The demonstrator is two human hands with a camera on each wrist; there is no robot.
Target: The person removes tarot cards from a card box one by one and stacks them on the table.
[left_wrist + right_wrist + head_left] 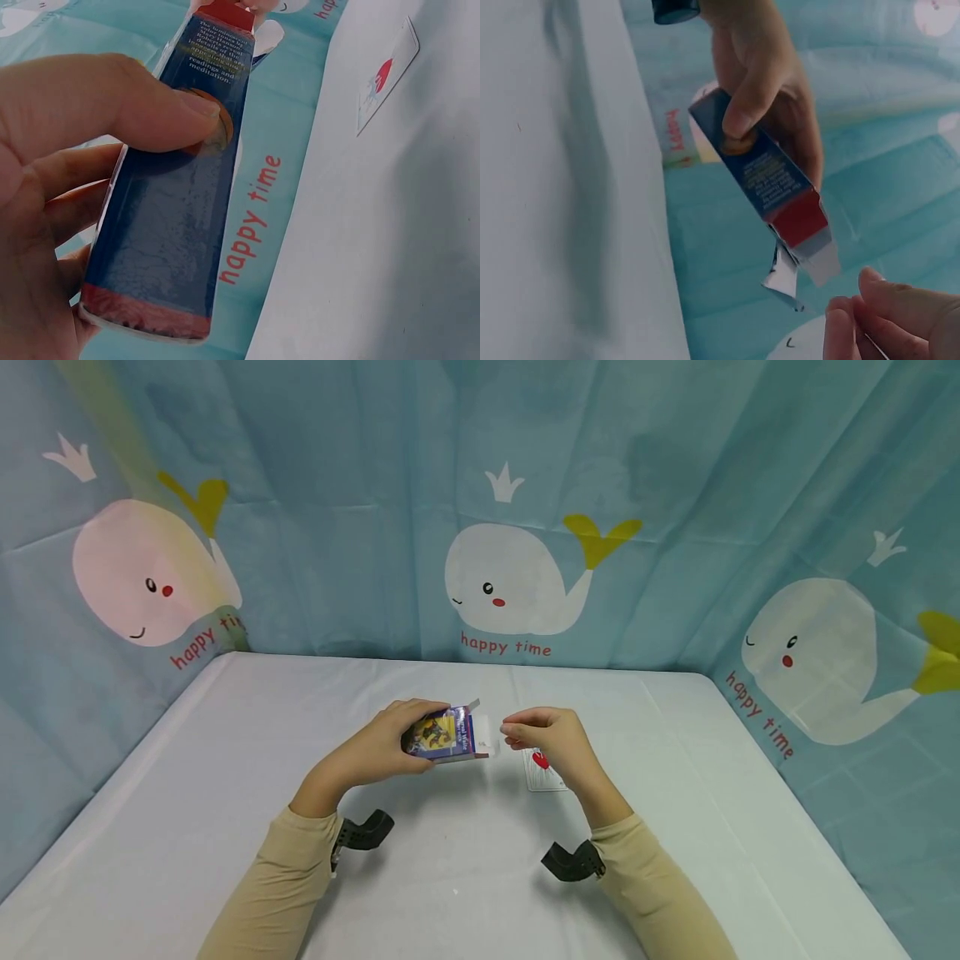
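Note:
My left hand [378, 739] grips a blue card box [442, 735] with a picture on its front, thumb along one narrow side. Its open end points right, with loose flaps [823, 262] sticking out. My right hand [551, 739] is just off that end, thumb and fingertips drawn together. In the right wrist view a thin pale line shows between its fingers, and I cannot tell whether they pinch something. A white card [546, 781] with a red heart lies on the table, partly hidden under my right hand; the left wrist view shows the card [386, 79] apart from the box.
A white cloth covers the table [450, 877]. Behind it and along both sides hangs a blue curtain [337, 568] printed with whales. Black camera mounts stick out from the left wrist [366, 831] and the right wrist [572, 862].

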